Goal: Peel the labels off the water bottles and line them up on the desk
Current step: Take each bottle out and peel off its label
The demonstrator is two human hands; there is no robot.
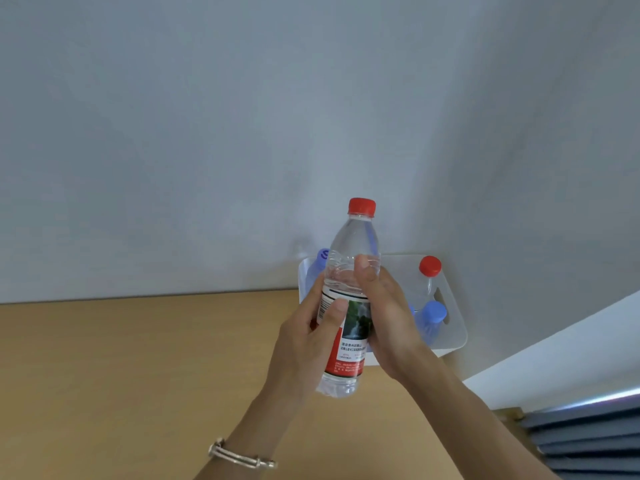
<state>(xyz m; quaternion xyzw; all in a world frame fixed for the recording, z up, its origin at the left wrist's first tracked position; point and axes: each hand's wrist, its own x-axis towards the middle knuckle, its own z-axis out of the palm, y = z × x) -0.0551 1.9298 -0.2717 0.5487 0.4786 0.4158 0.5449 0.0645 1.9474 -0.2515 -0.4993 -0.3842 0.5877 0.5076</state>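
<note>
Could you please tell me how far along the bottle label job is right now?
Done: nothing visible yet; no peeled bottle stands on the desk. In hand: the left hand and right hand grip the red-capped bottle, its label still wrapped on. Left: peeling it, then the bottles waiting in the white basket, showing one red cap and at least two blue caps.

Ahead of me: pale grey-blue wall [207, 133], plain, softly lit | below: my light wooden desk [121, 375], back edge against that wall | right: white panel [571, 355] slanting down | lower right corner: dark grey slats [588, 441], bright strip of light [602, 398] just above
</note>
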